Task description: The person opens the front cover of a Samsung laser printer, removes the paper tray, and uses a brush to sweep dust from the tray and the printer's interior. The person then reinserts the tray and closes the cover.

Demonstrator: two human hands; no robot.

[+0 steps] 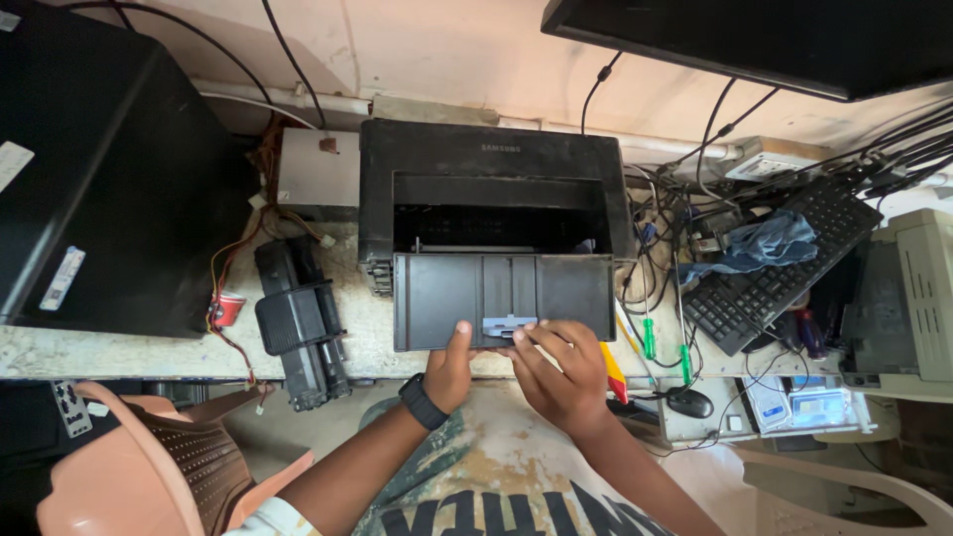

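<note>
Seen from my head camera, looking straight down: a black printer [493,179] sits on the table [119,349] against the wall, its front paper tray [501,298] folded down flat toward me so that the tray's near edge overhangs the table within easy reach of both hands.

My left hand [449,372], with a dark watch [423,402] on the wrist, pinches the tray's near edge, thumb on top and the other fingers hidden beneath; it appears to steady the tray. My right hand [561,372] lies just beside it, fingers loosely curled and spread, fingertips [524,337] touching the tray edge next to the small pale-blue paper guide [506,326] at the middle. It is not clamped on anything that I can see; the fingers rest on the plastic rather than close round it.

Left of the printer, a black toner cartridge [298,323] lies lengthwise on the table, apart from the machine, beside a small red cup [227,309] and loose coloured wires. A large black case [94,169] fills the far left. To the right, a keyboard [769,273] lies at an angle under a blue cloth [764,243], amid tangled cables; two green-handled screwdrivers [665,347] and a mouse [689,402] lie near my right forearm. A terracotta plastic chair [149,467] stands at lower left.
</note>
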